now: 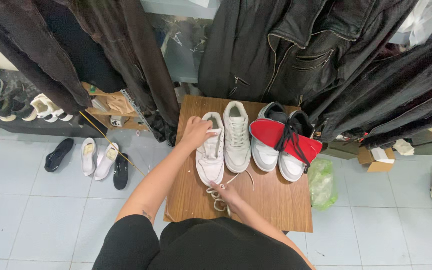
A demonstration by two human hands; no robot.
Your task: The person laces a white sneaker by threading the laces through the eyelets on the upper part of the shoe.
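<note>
Head view: we see grey-red sneakers [282, 142] beyond our fingers; left hand [196, 131] grips white sneaker [211, 150], right hand [224, 191] pinches its lace [218, 199].

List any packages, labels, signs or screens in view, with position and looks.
Cardboard box: on the floor right of the wooden table, brown, flaps open.
Plastic bag: against the table's right edge, green, crumpled.
Small box: on the low shelf at left, pale.
No signs or screens.
</note>
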